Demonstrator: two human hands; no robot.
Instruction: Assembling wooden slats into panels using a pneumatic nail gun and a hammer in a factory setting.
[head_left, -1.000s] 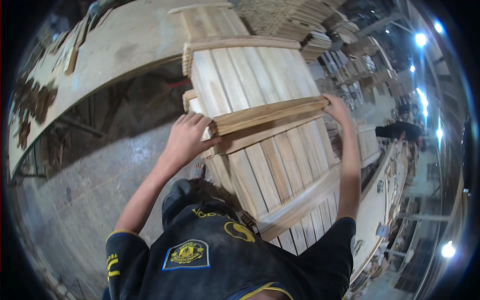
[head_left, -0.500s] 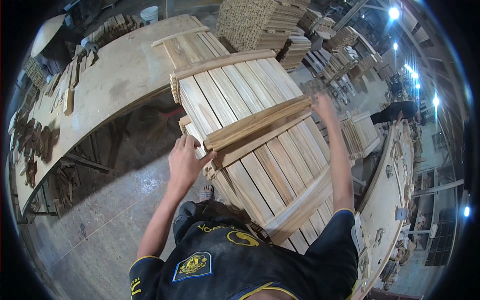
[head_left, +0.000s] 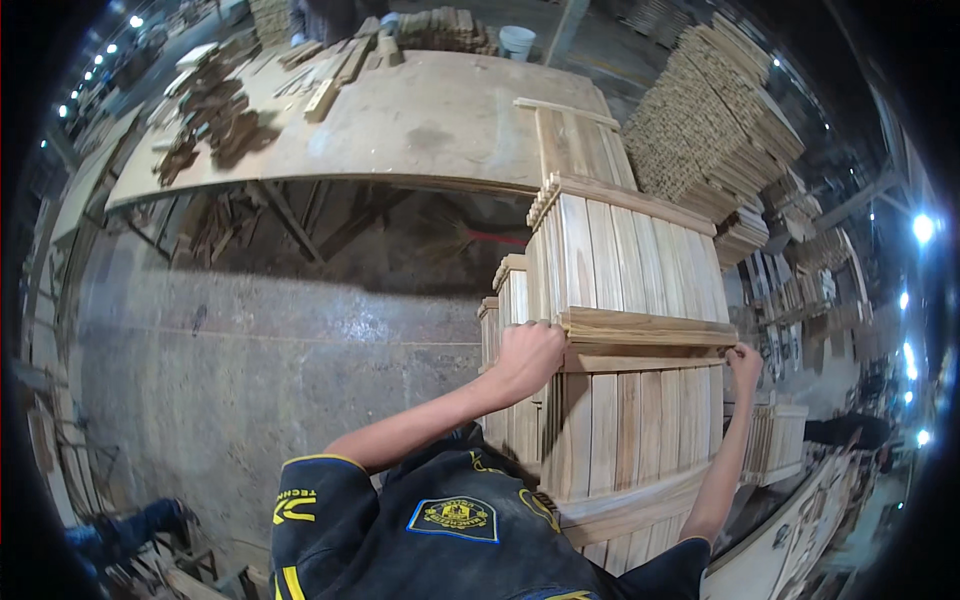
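Note:
A few long wooden strips (head_left: 650,327) lie together across a stack of pale slatted wooden panels (head_left: 640,260). Curled around their left end is my left hand (head_left: 533,354), its fingers closed. At the opposite end my right hand (head_left: 743,364) pinches the strips' tip, fingers bent. Just below the strips, a panel's crossrail (head_left: 645,358) runs parallel to them. More slats stretch toward my body, with another crossrail (head_left: 630,508) near my right forearm. My palms hide the very ends of the strips.
A large plywood table (head_left: 420,110) with loose wood pieces (head_left: 215,125) stands at the far left. Behind the panels rises a tall stack of wooden parts (head_left: 700,120). A white bucket (head_left: 517,42) sits beyond the table. Another person's legs (head_left: 130,530) show at lower left.
The view has swung, so the panels now appear upright and farther right. My left hand has closed on the strips' near end; my right hand has stayed at the other end.

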